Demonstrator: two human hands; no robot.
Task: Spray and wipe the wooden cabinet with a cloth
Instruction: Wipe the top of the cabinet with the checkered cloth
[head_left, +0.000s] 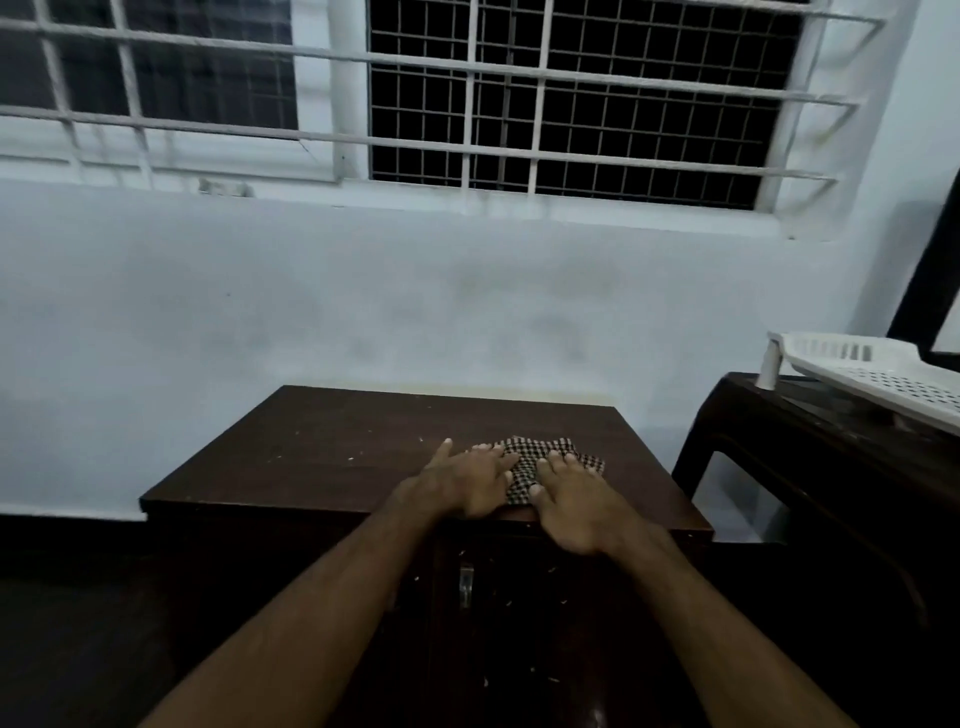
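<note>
Forearms: two, bare, nearest the camera, reaching forward over the front of the wooden cabinet (332, 457).

Left hand (462, 480): flat, fingers straight and spread, thumb out to the side; fingertips rest on the left part of the checked cloth (524, 470), palm near the cabinet's front edge.

Right hand (574, 506): flat, fingers straight, laid over the right part of the cloth; heel of the palm overhangs the cabinet's front edge. Neither hand grips anything.

Checked cloth: dark-and-light check, bunched, lying on the cabinet top toward its front right, pinned under both hands.

Wooden cabinet: dark top, pale specks scattered across it; front face carries a metal door handle (466, 584) below the hands, with more pale specks around it.

Dark side table (769, 441): right of the cabinet, apart from it, bearing a white perforated plastic tray (883, 379) that juts past its edge.

Wall (363, 301) and barred window (571, 104): behind the cabinet. No spray bottle in view.

Risks, as judged:
- The cloth sits close to the front edge; a stroke pulled toward the body could drag it off the top.
- Flat palms give little hold; the bunched cloth may slide out from under them and leave patches missed.
- A wide sweep rightward could carry an elbow toward the overhanging tray.
- Whether the top is wetted cannot be told; a dry wipe would only push the specks about.
</note>
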